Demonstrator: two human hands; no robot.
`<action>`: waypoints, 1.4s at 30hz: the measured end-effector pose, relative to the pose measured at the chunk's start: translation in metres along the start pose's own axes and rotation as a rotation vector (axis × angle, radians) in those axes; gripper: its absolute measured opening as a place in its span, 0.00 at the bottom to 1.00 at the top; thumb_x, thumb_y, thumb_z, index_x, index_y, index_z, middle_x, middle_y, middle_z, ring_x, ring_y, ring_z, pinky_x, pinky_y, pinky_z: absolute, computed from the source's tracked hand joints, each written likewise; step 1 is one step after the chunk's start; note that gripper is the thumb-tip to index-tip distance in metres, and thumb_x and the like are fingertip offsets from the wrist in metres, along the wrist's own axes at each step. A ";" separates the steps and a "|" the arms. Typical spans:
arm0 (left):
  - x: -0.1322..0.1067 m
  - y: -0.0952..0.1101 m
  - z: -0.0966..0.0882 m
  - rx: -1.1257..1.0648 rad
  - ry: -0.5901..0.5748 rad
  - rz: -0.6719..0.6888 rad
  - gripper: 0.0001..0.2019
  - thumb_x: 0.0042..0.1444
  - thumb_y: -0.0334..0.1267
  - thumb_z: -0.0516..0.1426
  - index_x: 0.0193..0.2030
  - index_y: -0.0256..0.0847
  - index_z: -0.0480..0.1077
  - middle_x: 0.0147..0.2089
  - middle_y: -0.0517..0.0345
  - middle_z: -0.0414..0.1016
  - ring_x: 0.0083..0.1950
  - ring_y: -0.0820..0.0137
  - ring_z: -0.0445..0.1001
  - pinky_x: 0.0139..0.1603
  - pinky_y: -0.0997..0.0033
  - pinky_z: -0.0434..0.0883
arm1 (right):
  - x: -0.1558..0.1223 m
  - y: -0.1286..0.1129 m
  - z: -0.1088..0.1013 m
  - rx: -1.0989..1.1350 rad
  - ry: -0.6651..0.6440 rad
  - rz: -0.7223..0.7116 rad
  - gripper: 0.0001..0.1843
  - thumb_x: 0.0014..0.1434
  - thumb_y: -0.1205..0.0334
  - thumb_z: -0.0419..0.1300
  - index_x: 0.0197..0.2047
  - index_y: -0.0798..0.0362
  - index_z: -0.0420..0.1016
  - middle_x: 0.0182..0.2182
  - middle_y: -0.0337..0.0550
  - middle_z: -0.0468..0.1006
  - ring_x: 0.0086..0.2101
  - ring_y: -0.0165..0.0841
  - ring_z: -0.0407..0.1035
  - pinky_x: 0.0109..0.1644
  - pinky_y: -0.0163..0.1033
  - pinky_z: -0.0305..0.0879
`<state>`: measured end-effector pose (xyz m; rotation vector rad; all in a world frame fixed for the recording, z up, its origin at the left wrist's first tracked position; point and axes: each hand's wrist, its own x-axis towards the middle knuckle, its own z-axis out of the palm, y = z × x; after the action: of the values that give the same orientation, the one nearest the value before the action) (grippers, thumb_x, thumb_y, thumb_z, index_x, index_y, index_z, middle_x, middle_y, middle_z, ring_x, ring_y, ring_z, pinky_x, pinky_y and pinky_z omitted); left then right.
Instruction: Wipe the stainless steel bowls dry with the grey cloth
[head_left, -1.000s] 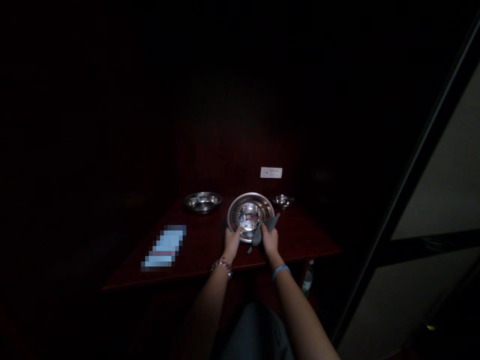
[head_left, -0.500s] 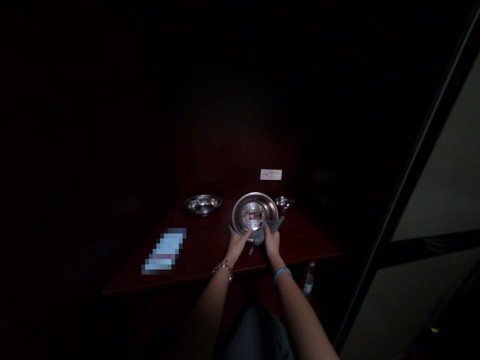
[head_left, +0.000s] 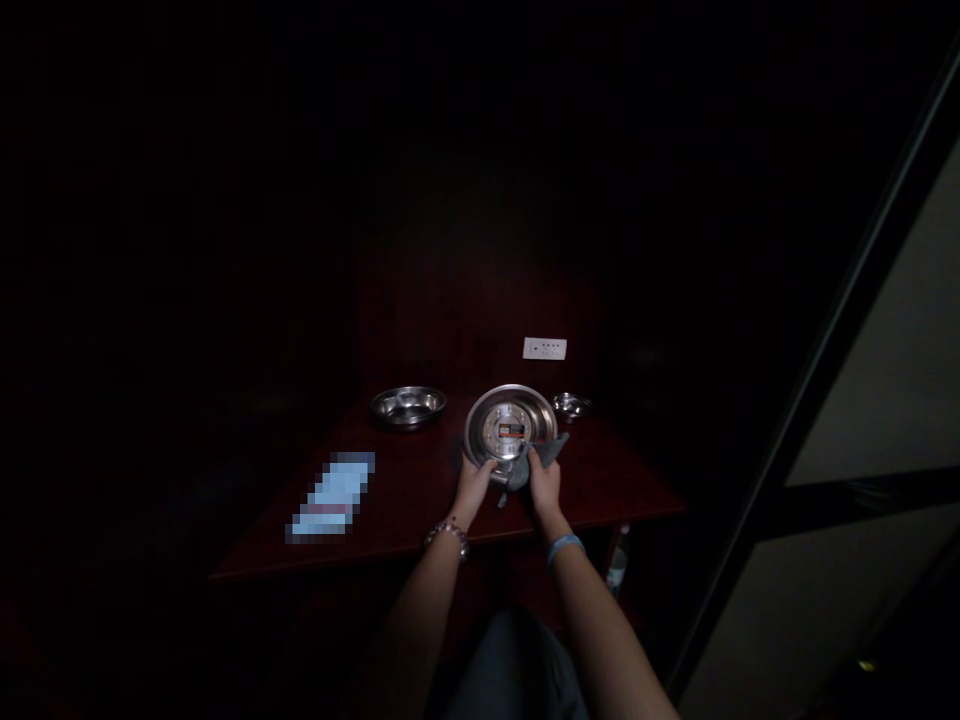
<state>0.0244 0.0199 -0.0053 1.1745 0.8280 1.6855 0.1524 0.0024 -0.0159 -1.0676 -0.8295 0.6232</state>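
A round steel plate [head_left: 510,425] with a red and white sticker in its middle is held tilted up over a dark red table [head_left: 405,500]. My left hand [head_left: 474,485] grips the plate's near left rim. My right hand [head_left: 544,484] is closed on a grey cloth [head_left: 541,456] that is pressed against the plate's lower right edge.
A second steel dish [head_left: 409,405] lies at the table's back left and a small steel bowl [head_left: 571,404] at the back right. A blurred light blue packet [head_left: 332,494] lies on the left. A white socket plate [head_left: 544,348] sits on the back wall. A bottle [head_left: 616,565] stands below the table's right edge.
The plate has tipped up more steeply and shifted a little to the right. My right hand with the cloth moved inward along the lower rim.
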 end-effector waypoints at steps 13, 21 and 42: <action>-0.004 0.011 -0.003 -0.049 0.106 -0.027 0.16 0.44 0.28 0.60 0.44 0.36 0.75 0.45 0.50 0.82 0.47 0.62 0.79 0.54 0.63 0.72 | -0.002 -0.003 -0.001 -0.038 -0.009 0.014 0.22 0.54 0.49 0.63 0.44 0.58 0.81 0.40 0.50 0.85 0.43 0.42 0.80 0.47 0.40 0.73; -0.007 0.005 -0.001 -0.047 -0.026 -0.049 0.18 0.52 0.34 0.62 0.51 0.36 0.73 0.55 0.45 0.79 0.59 0.59 0.76 0.66 0.57 0.66 | 0.005 0.008 -0.003 -0.032 -0.010 -0.029 0.22 0.55 0.47 0.62 0.44 0.56 0.80 0.41 0.50 0.85 0.43 0.43 0.80 0.48 0.42 0.73; -0.007 0.007 0.002 -0.069 -0.043 -0.076 0.22 0.52 0.30 0.64 0.55 0.37 0.70 0.57 0.46 0.78 0.61 0.59 0.75 0.68 0.58 0.64 | 0.004 0.006 -0.002 -0.054 0.000 -0.016 0.25 0.55 0.45 0.61 0.46 0.57 0.79 0.43 0.52 0.85 0.46 0.42 0.80 0.50 0.41 0.73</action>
<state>0.0250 0.0104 -0.0011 1.1150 0.7721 1.6087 0.1559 0.0068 -0.0205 -1.1090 -0.8583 0.5902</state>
